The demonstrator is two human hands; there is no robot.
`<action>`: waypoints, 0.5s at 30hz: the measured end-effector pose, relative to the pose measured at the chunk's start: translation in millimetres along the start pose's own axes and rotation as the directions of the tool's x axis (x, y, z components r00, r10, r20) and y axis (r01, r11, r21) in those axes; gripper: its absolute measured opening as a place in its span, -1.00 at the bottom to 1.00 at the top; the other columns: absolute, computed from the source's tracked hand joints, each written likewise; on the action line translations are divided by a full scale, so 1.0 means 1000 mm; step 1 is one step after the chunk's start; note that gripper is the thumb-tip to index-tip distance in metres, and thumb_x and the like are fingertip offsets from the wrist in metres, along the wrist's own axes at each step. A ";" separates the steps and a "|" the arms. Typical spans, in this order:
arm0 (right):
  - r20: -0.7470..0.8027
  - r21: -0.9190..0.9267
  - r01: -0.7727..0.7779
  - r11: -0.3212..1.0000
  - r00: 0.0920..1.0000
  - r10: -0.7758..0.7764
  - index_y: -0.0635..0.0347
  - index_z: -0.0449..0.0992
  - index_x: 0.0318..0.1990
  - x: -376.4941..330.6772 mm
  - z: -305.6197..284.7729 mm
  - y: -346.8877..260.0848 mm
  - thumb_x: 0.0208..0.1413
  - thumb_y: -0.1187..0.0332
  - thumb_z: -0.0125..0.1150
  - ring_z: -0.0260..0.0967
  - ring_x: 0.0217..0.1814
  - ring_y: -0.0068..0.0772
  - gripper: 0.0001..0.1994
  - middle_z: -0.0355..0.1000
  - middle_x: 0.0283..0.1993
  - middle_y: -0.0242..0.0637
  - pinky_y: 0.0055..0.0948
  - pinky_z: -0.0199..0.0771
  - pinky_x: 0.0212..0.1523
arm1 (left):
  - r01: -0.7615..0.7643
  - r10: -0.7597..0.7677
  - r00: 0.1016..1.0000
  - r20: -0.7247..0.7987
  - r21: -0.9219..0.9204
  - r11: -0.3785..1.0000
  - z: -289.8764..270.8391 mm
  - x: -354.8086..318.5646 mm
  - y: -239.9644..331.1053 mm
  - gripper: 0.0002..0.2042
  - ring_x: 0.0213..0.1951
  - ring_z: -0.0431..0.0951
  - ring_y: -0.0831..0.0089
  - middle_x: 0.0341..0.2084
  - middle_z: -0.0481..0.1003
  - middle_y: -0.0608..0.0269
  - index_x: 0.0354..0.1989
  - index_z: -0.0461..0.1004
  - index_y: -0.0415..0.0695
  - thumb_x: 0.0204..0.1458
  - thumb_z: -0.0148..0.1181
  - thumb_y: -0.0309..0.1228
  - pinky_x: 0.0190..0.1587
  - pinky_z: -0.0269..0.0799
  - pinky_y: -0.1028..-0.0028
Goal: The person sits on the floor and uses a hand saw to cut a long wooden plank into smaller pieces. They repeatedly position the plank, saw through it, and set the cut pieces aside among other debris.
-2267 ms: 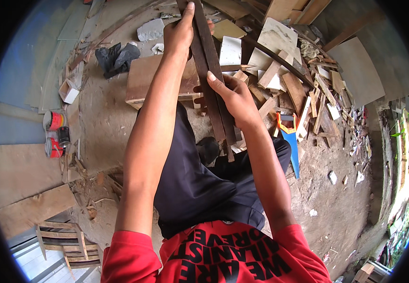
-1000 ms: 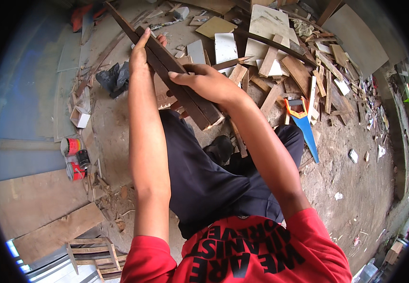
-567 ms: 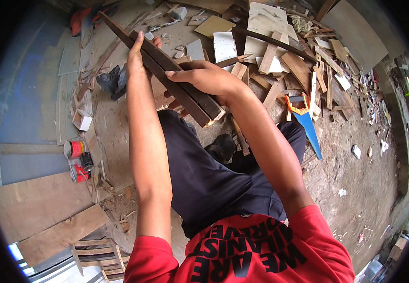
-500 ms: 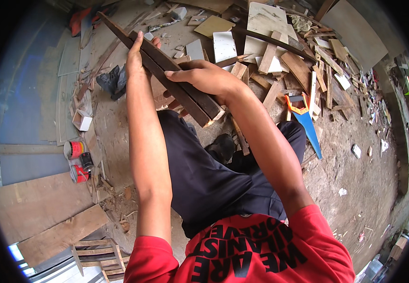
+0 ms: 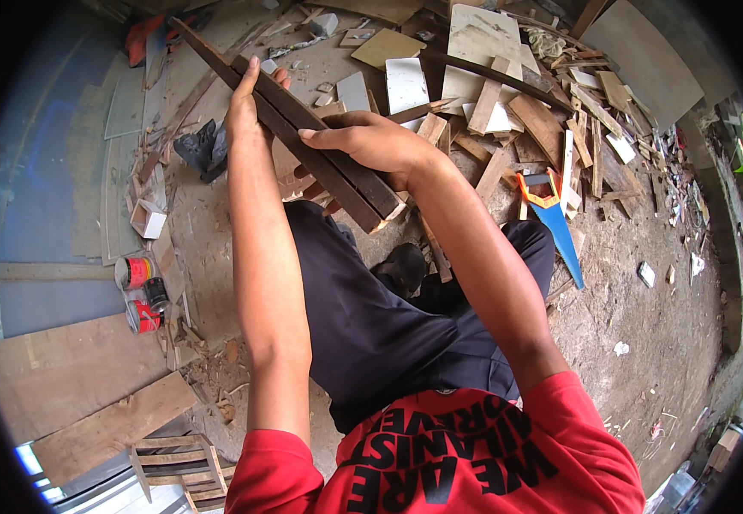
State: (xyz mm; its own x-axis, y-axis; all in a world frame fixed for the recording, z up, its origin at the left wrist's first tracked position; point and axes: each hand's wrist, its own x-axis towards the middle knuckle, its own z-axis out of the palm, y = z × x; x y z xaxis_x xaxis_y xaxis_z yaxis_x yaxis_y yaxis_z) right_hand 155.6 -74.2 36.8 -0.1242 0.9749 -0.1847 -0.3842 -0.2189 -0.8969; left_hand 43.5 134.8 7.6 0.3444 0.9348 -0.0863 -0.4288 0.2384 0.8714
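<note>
Two dark brown wooden strips (image 5: 321, 159) lie side by side in my hands, slanting from the upper left down towards my lap. One strip reaches farther out at the far end, while their near ends sit about level and show pale cut wood. My left hand (image 5: 247, 98) is wrapped round them near the middle, thumb on top. Closer to the near end, my right hand (image 5: 371, 146) grips both strips, its thumb over the top and fingers underneath. A handsaw (image 5: 557, 230) with a blue blade and orange handle rests on the scrap wood beyond my right knee.
Wood offcuts (image 5: 536, 120) and boards are heaped ahead and to the right. A black plastic bag (image 5: 203, 150) lies left of my left forearm. Paint cans (image 5: 137, 272) stand farther left, near a plywood sheet (image 5: 71, 364). A slatted wooden piece (image 5: 179, 467) is at lower left.
Both hands and the wooden strips have shifted very slightly to the left. The grip looks the same.
</note>
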 end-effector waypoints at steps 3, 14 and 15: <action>-0.030 -0.014 0.005 1.000 1.000 -0.006 0.49 0.25 0.22 -0.001 0.001 -0.001 0.23 0.17 0.19 0.62 -0.21 -0.12 -0.42 0.53 -0.14 0.11 -0.20 0.73 -0.38 | 0.004 -0.004 1.000 -0.019 0.001 1.000 0.002 -0.003 0.001 -0.38 -0.22 0.61 0.18 -0.24 0.52 -0.12 0.02 0.30 -0.38 -0.05 0.47 -0.20 0.01 0.57 0.32; -0.024 -0.028 0.004 1.000 1.000 -0.005 0.45 0.24 0.25 -0.001 -0.002 0.000 0.22 0.16 0.20 0.61 -0.24 -0.22 -0.40 0.54 -0.14 0.06 -0.29 0.72 -0.38 | -0.025 0.023 0.998 -0.056 -0.022 0.999 0.006 -0.004 -0.002 -0.46 -0.22 0.61 0.21 -0.28 0.52 -0.08 -0.05 0.37 -0.39 -0.04 0.47 -0.25 0.00 0.58 0.32; -0.030 -0.034 0.002 0.999 1.000 -0.003 0.45 0.24 0.25 -0.001 -0.002 -0.001 0.22 0.16 0.20 0.61 -0.24 -0.23 -0.40 0.54 -0.14 0.06 -0.29 0.72 -0.38 | -0.029 0.028 0.998 -0.055 -0.024 0.999 0.006 -0.004 -0.002 -0.46 -0.22 0.61 0.21 -0.28 0.52 -0.08 -0.05 0.37 -0.39 -0.04 0.47 -0.26 0.01 0.58 0.32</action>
State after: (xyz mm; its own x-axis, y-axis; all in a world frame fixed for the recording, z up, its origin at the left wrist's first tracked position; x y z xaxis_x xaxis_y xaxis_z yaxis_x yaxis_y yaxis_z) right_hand 157.4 -75.2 36.9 -0.0958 0.9763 -0.1942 -0.3535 -0.2157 -0.9102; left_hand 48.2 129.0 8.8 0.2856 0.9542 -0.0886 -0.4582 0.2172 0.8619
